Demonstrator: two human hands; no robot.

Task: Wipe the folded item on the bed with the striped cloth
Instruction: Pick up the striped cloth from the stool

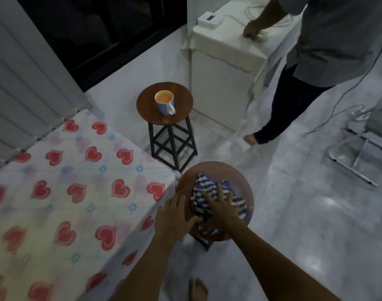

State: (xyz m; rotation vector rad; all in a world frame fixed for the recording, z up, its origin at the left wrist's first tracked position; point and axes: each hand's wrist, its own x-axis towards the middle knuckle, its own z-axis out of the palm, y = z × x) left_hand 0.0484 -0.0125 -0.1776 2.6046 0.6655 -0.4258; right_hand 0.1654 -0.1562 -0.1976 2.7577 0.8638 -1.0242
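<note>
**Both hands at the striped cloth on the near stool**

The striped cloth [209, 192], blue and white, lies bunched in a heap on the round wooden top of the near stool [242, 181], covering the middle of the seat and reaching toward its near edge. The stool stands just beside the corner of the bed [62, 192], its seat rim touching or almost touching the hanging sheet there.

The right hand [223, 208] lies palm down on top of the cloth with its fingers spread wide and flat, pressing on the heap; they are not curled around it. The left hand [174, 216] is at the left edge of the seat, fingers also spread and pointing away from the person, with the thumb reaching to the cloth's near-left edge. Whether that thumb pinches the fabric or only touches it cannot be told.

The bed's sheet is white with red hearts and small blue flowers. No folded item can be made out on the part of the bed in view.

Beyond the bed corner stands a second stool [142, 105] with a black frame. A blue mug [165, 103] with a white handle sits near the middle of its seat. Farther back, another person [329, 40] in a grey top leans one hand on a white cabinet [220, 61]. A bare foot [197, 288] shows at the bottom edge on the grey floor.
</note>
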